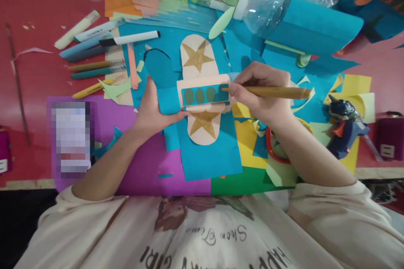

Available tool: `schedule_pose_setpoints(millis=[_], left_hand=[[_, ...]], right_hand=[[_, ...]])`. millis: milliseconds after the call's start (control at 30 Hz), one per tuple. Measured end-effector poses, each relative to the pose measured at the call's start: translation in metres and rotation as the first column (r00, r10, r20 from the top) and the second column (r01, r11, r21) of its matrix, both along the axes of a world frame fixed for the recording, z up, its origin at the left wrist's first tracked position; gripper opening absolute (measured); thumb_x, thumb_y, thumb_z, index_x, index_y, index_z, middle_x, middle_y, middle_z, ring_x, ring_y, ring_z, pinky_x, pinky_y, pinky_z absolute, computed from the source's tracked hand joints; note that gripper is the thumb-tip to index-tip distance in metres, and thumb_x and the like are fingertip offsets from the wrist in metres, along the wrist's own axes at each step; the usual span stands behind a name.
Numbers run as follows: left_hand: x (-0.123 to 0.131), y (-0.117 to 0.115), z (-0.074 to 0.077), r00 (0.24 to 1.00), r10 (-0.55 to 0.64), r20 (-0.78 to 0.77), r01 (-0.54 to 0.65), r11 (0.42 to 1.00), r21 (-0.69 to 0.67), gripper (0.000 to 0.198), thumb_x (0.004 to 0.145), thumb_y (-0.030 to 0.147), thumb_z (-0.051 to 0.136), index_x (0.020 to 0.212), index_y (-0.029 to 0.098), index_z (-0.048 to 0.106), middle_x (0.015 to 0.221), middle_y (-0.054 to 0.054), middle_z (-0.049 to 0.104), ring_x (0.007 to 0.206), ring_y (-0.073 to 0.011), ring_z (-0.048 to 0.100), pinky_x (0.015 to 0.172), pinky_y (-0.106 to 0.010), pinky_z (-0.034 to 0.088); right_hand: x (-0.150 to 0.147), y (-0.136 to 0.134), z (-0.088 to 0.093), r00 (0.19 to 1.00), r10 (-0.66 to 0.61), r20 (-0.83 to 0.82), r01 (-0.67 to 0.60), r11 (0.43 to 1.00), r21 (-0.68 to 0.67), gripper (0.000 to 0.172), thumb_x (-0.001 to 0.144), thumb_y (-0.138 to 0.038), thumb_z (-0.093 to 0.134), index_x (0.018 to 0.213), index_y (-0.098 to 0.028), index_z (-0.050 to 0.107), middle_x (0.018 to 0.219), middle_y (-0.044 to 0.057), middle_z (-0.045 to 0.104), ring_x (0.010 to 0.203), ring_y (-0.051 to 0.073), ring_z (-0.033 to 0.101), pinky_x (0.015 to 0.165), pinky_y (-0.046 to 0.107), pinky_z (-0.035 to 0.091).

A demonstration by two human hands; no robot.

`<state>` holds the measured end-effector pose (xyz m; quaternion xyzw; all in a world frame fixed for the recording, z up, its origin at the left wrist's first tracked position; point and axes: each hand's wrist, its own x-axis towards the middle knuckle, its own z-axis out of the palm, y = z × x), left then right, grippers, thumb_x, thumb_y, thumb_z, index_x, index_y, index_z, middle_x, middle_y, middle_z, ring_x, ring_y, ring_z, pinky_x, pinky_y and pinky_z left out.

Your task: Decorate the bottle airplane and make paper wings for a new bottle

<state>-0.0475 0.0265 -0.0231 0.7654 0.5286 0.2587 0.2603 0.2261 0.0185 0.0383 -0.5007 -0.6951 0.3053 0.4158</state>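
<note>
A gold marker (268,91) is gripped in my right hand (263,90), its tip on the rightmost dot of a blue paper strip (195,101). Several dark gold ovals run along that strip. It lies on a peach paper piece (179,88). Above and below stick out rounded peach flaps, each with a gold star: the upper star (198,56) and the lower star (204,123). My left hand (151,111) rests with thumb and fingers spread, the thumb touching the left edge of the peach piece. Blue paper (208,164) lies underneath.
Markers (97,29) lie in a group at the upper left. A blurred phone (71,138) is at the left. A glue gun (345,128) and red-handled scissors (269,147) lie right. Clear plastic bottles (261,4) and a blue paper roll (318,27) stand at the back.
</note>
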Motion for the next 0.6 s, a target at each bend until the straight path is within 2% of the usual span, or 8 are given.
schedule_pose_setpoints(millis=[200,333,467,600], left_hand=[[-0.0021,0.0001,-0.0027,1.000,0.007,0.028,-0.006,0.999,-0.034,0.118,0.055,0.080,0.074,0.148,0.031,0.019,0.157,-0.012,0.034,0.145,-0.0397,0.034,0.118,-0.057,0.033],[-0.0005,0.0004,0.0000,1.000,0.025,0.009,-0.024,0.997,-0.067,0.114,0.059,0.077,0.073,0.148,0.031,0.020,0.157,-0.009,0.034,0.145,-0.0391,0.034,0.119,-0.055,0.034],[0.0007,0.0014,0.0013,1.000,0.011,-0.011,-0.012,1.000,-0.022,0.118,0.054,0.080,0.073,0.146,0.029,0.021,0.155,-0.011,0.037,0.143,-0.0402,0.037,0.117,-0.057,0.036],[-0.0002,0.0002,0.0007,0.999,0.016,-0.029,-0.017,0.999,-0.039,0.111,0.062,0.078,0.069,0.148,0.032,0.017,0.157,-0.008,0.035,0.145,-0.0372,0.036,0.118,-0.054,0.036]], right_hand=[[0.0021,0.0002,0.0027,0.999,0.047,0.006,-0.047,0.998,-0.040,0.029,0.079,-0.034,0.068,0.057,-0.023,0.054,0.058,-0.001,0.061,0.050,0.012,0.050,0.044,0.028,0.038],[0.0038,0.0018,0.0043,0.997,0.077,0.005,-0.077,0.996,-0.053,0.027,0.077,-0.028,0.067,0.054,-0.024,0.053,0.055,-0.001,0.059,0.048,0.012,0.047,0.043,0.028,0.037],[0.0041,0.0029,0.0076,0.995,0.102,0.007,-0.100,0.990,-0.098,0.027,0.075,-0.027,0.067,0.053,-0.025,0.052,0.053,-0.002,0.057,0.049,0.013,0.048,0.043,0.028,0.036],[0.0037,0.0036,0.0094,0.995,0.104,-0.006,-0.104,0.987,-0.120,0.027,0.072,-0.026,0.066,0.051,-0.023,0.050,0.053,-0.002,0.056,0.049,0.012,0.048,0.043,0.028,0.035]])
